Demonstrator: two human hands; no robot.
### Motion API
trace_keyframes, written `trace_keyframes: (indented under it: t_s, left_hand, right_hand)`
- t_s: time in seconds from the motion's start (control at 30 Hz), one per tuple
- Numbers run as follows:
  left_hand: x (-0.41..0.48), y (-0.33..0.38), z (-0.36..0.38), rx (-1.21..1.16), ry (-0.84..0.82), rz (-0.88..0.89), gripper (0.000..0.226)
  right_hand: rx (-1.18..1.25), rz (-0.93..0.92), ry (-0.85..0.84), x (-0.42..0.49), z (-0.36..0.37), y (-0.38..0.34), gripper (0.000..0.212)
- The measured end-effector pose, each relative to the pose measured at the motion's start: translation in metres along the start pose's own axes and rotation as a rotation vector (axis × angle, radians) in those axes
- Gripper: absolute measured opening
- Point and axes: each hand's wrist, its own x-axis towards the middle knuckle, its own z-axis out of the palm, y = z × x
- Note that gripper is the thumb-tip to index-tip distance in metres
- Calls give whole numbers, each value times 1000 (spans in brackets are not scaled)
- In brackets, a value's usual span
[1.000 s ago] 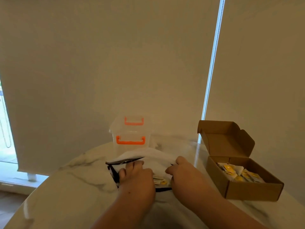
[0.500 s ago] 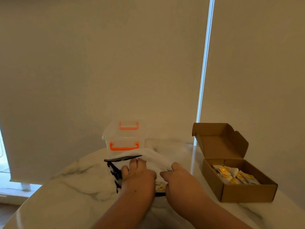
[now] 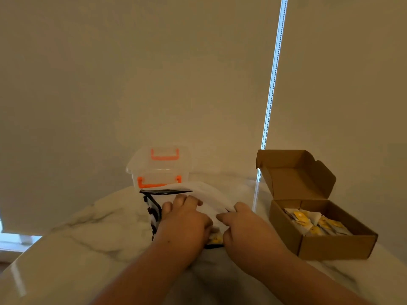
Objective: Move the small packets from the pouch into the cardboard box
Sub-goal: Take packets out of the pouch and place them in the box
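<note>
A white pouch (image 3: pixel 204 192) with black trim lies on the marble table (image 3: pixel 92 234), its mouth facing me. My left hand (image 3: pixel 185 221) lies on its left part, fingers curled over the white fabric. Beside it, my right hand (image 3: pixel 244 227) pinches the pouch's upper edge at the right of the mouth. A small white-and-yellow packet (image 3: pixel 216 238) peeks out between the two hands. To the right stands the open cardboard box (image 3: pixel 334 247), lid up, with several white-and-yellow packets (image 3: pixel 317 223) inside.
A clear plastic container (image 3: pixel 160 170) with orange latches stands just behind the pouch. A beaded blind cord (image 3: pixel 267 119) hangs down to the table between pouch and box. The table's round edge curves away at the left.
Both hands have drawn closer together over the pouch mouth, covering most of the packets that showed between them. The view has shifted slightly; box and container have not moved.
</note>
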Motion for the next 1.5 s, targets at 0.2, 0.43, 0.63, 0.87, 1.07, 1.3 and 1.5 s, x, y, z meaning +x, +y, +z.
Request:
trace_keyframes:
  t_s: [0.2,0.43,0.63,0.87,1.07,1.3,1.5]
  left_hand:
    - [-7,-4,-20,-391,-2,-9,25]
    - [-24,-11,-31,-757,-43,-150,16]
    - [-41,-14,-23,-819,26,-281,19]
    - [-46,-20,-7,-763,-26,-227,32]
    - [-36,-25,-10,-744,-25,-201,35]
    - [-35,-27,-11,-801,-32,-162,35]
    - [-35,-28,-7,-815,-66,-148,36]
  right_hand:
    - [199,-2,-32,-1,-2,10,42]
    - [358,-10,18,2,-3,12,20]
    - [272,-25,16,5,-7,17,23]
    - [215,-40,-23,4,-20,14,11]
    - [451,-55,26,-11,-67,2,10]
    - [822,42,135,-15,-119,19,13]
    - [834,242,386,-10,-141,75,8]
